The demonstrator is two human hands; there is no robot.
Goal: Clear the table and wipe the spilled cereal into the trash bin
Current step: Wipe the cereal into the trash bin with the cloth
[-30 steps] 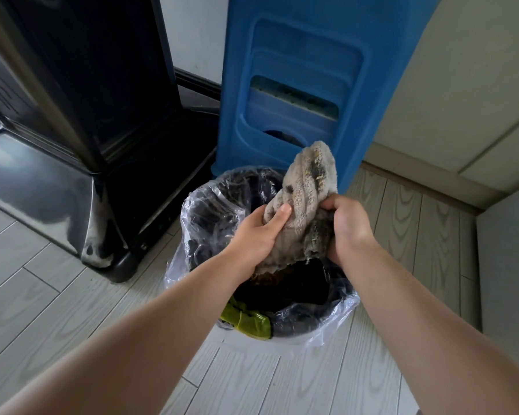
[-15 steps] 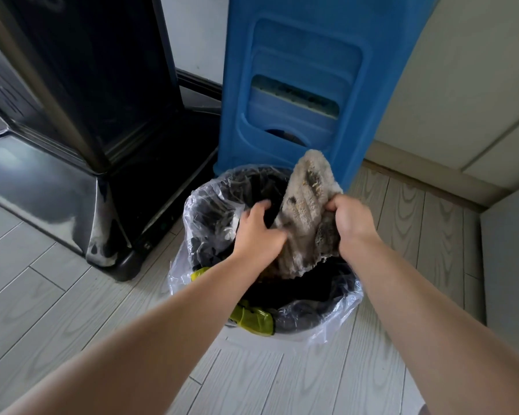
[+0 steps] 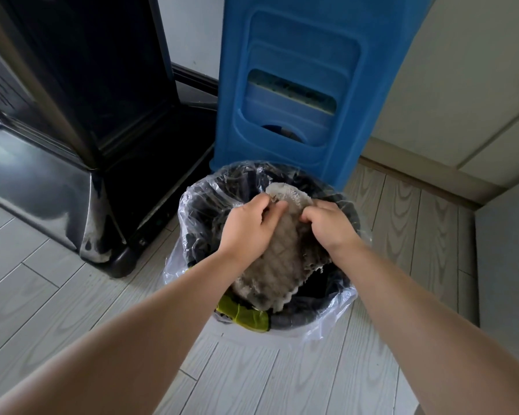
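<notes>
**Shake the cloth out low in the bin mouth**

Both hands pinch the shaggy grey-beige cleaning cloth (image 3: pixel 277 262) near its top edge. Left hand (image 3: pixel 247 229) and right hand (image 3: pixel 327 227) sit close together, fingers curled into the pile. The cloth hangs over the round black trash bin lined with a clear plastic bag (image 3: pixel 198 205), lower end at the near rim. Can't make out cereal on it from here.

My read: you're at the shake-out. Work low, use short flicks and open the folds downward, so crumbs land in the liner, not on the pale plank floor (image 3: pixel 72 295). Don't snag the loose liner edge.
</notes>
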